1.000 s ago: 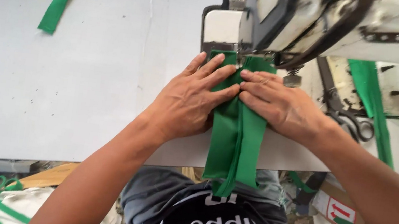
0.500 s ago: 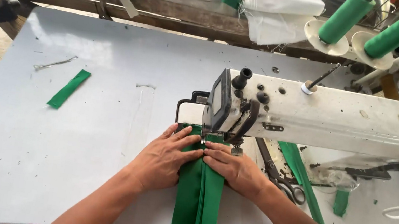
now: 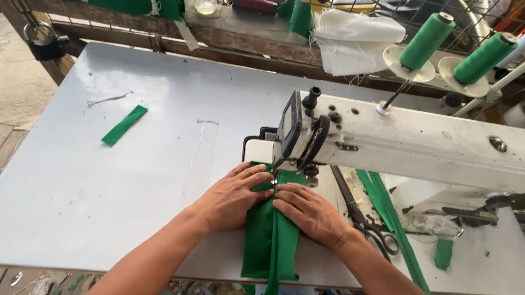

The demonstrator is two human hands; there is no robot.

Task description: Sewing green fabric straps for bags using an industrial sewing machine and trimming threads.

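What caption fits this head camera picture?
Both hands, left hand and right hand, press green fabric flat under a white sewing machine.

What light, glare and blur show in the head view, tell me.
Head view: even daylight, with soft shadows under the hands, left hand and right hand, on the green fabric; mild sheen on the white table; edges bend from the wide lens; no real blur.

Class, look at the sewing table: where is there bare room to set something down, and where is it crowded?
Bare table lies left of the left hand, below the small green strip. Another patch lies behind it, toward the far edge. Crowded: around the sewing machine, both hands on green fabric, scissors.
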